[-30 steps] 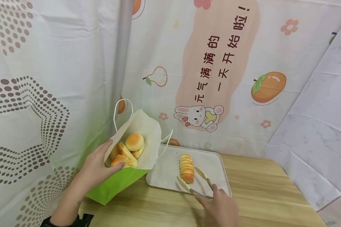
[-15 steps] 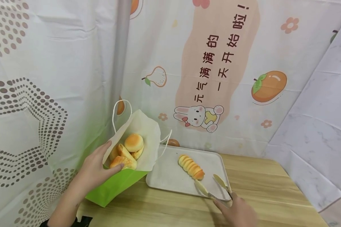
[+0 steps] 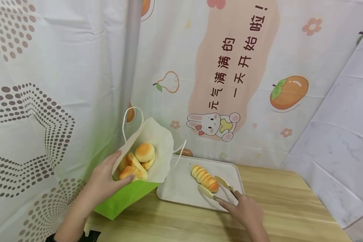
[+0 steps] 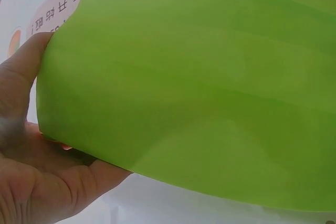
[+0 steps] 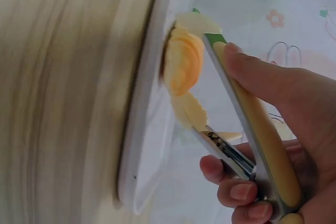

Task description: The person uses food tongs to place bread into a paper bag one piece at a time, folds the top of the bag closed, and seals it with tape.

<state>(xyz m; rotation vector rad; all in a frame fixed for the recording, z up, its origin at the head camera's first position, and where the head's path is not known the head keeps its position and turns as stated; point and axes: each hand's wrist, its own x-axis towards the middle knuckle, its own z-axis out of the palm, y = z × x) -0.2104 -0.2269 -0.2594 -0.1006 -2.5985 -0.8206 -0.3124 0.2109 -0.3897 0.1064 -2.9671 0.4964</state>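
My left hand (image 3: 101, 181) holds a green paper bag (image 3: 130, 198) by its mouth, thumb over the front rim and fingers at the left edge. Inside the bag's white interior lie several bread rolls (image 3: 144, 152). In my right hand (image 3: 245, 210) are metal tongs (image 5: 257, 135) with pale yellow tips, the arms spread apart. The tips stand on either side of the near end of a ridged, golden bread roll (image 3: 203, 177), which lies diagonally on a white tray (image 3: 175, 193). The left wrist view is mostly filled by the bag's green side.
The tray rests on a wood-grain table (image 3: 278, 201), just right of the bag. White cord handles (image 3: 123, 126) rise from the bag's mouth. A printed curtain (image 3: 157, 50) hangs behind, with another curtain (image 3: 87, 60) close on the left.
The bread roll has turned from lying lengthwise to diagonal, its near end now further right. The tongs moved right and nearer me, then came back around that end. My left hand stays on the bag.
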